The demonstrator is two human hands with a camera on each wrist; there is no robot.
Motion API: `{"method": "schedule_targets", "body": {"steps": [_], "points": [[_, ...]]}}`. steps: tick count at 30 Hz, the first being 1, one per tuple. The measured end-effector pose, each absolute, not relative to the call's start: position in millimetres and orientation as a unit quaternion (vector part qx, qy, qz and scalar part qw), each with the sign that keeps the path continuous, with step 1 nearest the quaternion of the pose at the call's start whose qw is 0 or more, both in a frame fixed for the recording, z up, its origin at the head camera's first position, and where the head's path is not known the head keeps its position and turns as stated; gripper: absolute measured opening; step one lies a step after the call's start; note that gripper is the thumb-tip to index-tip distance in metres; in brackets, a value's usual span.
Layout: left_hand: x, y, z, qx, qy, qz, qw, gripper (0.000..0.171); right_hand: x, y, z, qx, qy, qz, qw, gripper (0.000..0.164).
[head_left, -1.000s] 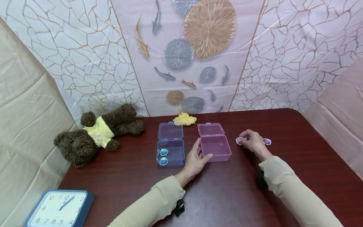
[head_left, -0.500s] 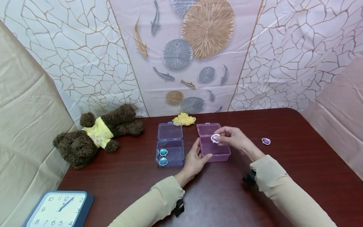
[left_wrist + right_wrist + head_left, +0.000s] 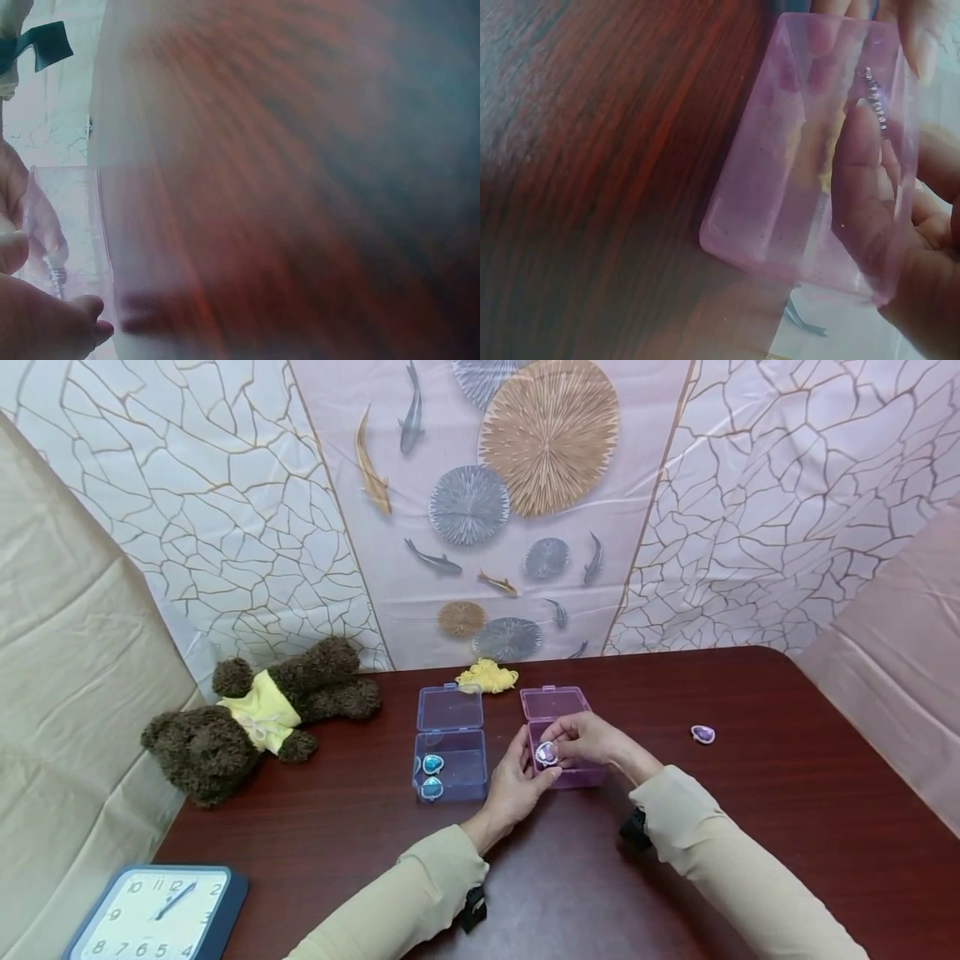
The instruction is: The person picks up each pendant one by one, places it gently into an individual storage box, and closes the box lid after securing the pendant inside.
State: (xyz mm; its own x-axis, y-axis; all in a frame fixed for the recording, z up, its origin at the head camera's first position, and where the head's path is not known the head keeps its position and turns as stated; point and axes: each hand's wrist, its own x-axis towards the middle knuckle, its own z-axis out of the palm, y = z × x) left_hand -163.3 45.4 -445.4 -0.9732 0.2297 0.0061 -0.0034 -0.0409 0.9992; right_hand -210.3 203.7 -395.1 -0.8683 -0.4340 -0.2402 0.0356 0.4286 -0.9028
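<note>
One pinched ornament (image 3: 546, 754) — purple centre, pale beaded rim.

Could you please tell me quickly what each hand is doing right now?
Left hand: closed on the left side of the pink box.
Right hand: closed, pinching a purple gem ornament.

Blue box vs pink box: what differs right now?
Contents: the blue box holds two teal gems; in the pink box, the right hand pinches a purple gem.
Handling: the left hand grips the pink box; neither hand holds the blue box.
Both are see-through, with lids open.
</note>
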Motion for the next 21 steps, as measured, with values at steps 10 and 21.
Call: {"method": "schedule_targets", "body": {"steps": [10, 21], "points": [[-164, 45, -444, 0.082, 0.684, 0.72, 0.081, 0.082, -213, 196, -397, -0.159, 0.855, -0.446, 0.21, 0.013], [-163, 46, -443, 0.078, 0.7, 0.705, 0.08, 0.081, -211, 193, -404, -0.191, 0.883, -0.382, 0.193, 0.01]]}}
